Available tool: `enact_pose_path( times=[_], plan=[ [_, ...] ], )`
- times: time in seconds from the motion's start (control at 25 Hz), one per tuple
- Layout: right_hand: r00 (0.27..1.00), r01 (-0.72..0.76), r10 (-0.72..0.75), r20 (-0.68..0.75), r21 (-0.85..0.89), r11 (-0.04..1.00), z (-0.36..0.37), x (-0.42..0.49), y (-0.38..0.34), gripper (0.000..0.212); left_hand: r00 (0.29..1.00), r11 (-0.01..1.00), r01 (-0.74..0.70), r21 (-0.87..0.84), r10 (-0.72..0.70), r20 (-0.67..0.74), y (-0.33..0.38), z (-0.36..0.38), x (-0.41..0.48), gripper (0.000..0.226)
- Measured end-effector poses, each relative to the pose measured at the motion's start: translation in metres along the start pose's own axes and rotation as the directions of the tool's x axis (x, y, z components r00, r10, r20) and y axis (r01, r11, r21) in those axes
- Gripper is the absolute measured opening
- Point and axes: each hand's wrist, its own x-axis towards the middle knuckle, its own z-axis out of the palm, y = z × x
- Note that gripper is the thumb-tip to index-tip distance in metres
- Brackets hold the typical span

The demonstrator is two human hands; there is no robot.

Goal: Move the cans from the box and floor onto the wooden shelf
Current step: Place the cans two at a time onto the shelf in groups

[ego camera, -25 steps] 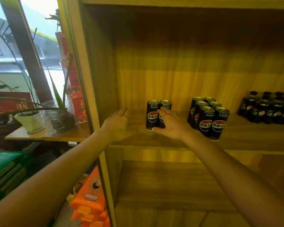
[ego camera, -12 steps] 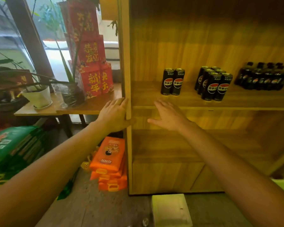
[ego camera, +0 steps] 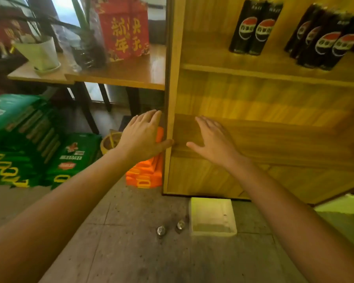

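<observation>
Two black cans (ego camera: 253,27) stand side by side on the wooden shelf (ego camera: 274,66), with a group of several more black cans (ego camera: 325,39) to their right. On the floor two cans (ego camera: 161,230) (ego camera: 180,225) stand upright, seen from above, just left of a white box (ego camera: 212,216) that looks empty. My left hand (ego camera: 141,135) is open, fingers spread, beside the shelf unit's left post. My right hand (ego camera: 213,139) is open too, held in front of the lower shelf. Neither hand holds anything.
A wooden table (ego camera: 119,74) left of the shelf carries a red gift box (ego camera: 125,29), a white plant pot (ego camera: 41,54) and a dark vase. Green packs (ego camera: 29,139) and orange packs (ego camera: 145,174) lie on the floor. A pale green container (ego camera: 343,207) sits at right.
My view has tilted down from the shelf toward the floor. Both hands have drawn back from the two cans on the shelf and dropped lower, empty. The floor cans and white box have come into view.
</observation>
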Motion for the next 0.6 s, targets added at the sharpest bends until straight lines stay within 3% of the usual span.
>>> enact_pose_path(
  times=[0.24,0.6],
  plan=[
    [0.992,-0.025,0.020,0.125,0.033,0.999,0.190,-0.009,0.055,0.077,0.994,0.998,0.054,0.014,-0.055,0.098,-0.038,0.199,-0.031,0.086],
    [0.988,-0.030,0.017,0.152,0.079,0.996,0.525,-0.010,0.147,0.076,0.972,0.993,0.114,-0.014,-0.109,0.210,-0.110,0.536,-0.071,0.085]
  ],
)
